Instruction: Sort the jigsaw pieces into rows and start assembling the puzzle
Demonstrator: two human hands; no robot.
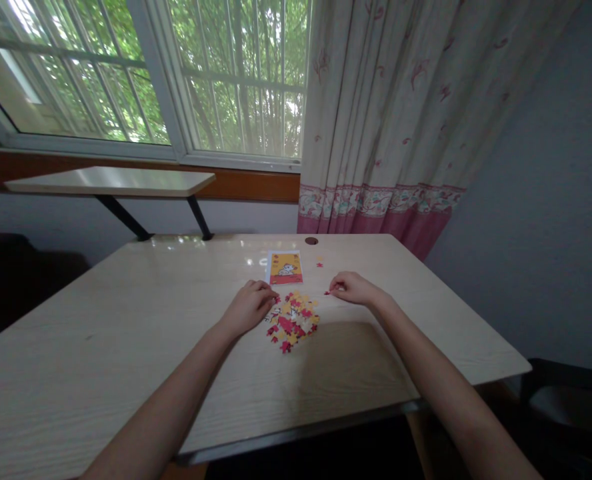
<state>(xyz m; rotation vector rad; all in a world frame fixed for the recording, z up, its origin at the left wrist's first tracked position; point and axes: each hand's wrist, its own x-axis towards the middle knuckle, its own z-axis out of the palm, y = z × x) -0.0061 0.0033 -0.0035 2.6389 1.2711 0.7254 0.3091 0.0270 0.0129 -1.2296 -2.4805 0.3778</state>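
Note:
A loose pile of jigsaw puzzle pieces in red, yellow and white lies on the wooden table. My left hand is at the pile's upper left edge, its bent fingers closed at a small red puzzle piece. To the right of the pile, my right hand pinches another red piece close to the tabletop. Behind the pile lies a picture card showing a white animal on yellow and red. Right of the card are a separate red piece and a pale yellow piece.
A raised shelf on black supports stands at the table's back left. A round cable hole is set near the back edge. Beyond are a barred window and a patterned curtain. A dark chair stands at the right.

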